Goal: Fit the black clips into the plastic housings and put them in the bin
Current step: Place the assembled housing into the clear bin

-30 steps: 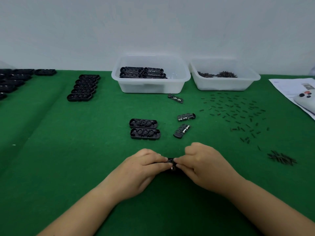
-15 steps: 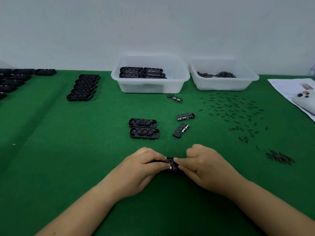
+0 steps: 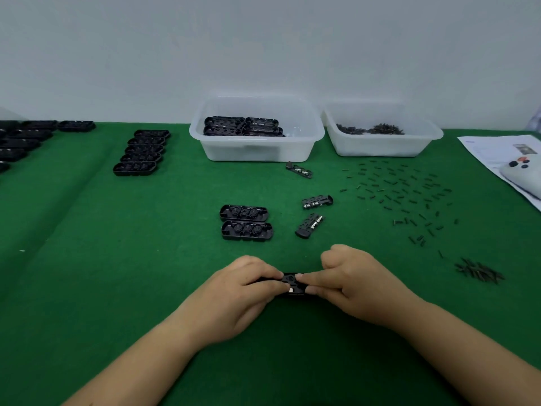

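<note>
1. Left hand (image 3: 247,291) and right hand (image 3: 351,281) meet low on the green counter (image 3: 117,259). Both have curled fingers pinching one black housing (image 3: 292,284), one hand at each end.
2. Compared with a second ago, more of the housing shows between the fingertips: only a small dark spot then, now its middle section with a small pale metal tab. The hands sit slightly wider apart; their place on the counter is unchanged.
3. Whether a clip is fully seated in the held housing cannot be told; the fingers cover both ends.
4. Just beyond the hands, two empty housings (image 3: 246,222) lie side by side, open face up, not moved.
5. To their right, three loose clip pieces (image 3: 310,225) lie apart from one another, in the same spots as before.
6. Further back, the left clear bin (image 3: 257,148) holds a few finished black parts along its far-left side. The right clear bin (image 3: 380,145) holds a heap of small dark pins.
7. Small pins (image 3: 404,194) lie scattered right of centre, with a tight pile (image 3: 480,271) nearer the right edge.
8. A row of housings (image 3: 140,153) lies at left, more at the far left edge.
9. Paper sheet (image 3: 491,150) with a pale controller (image 3: 524,174) on it at the right edge.
</note>
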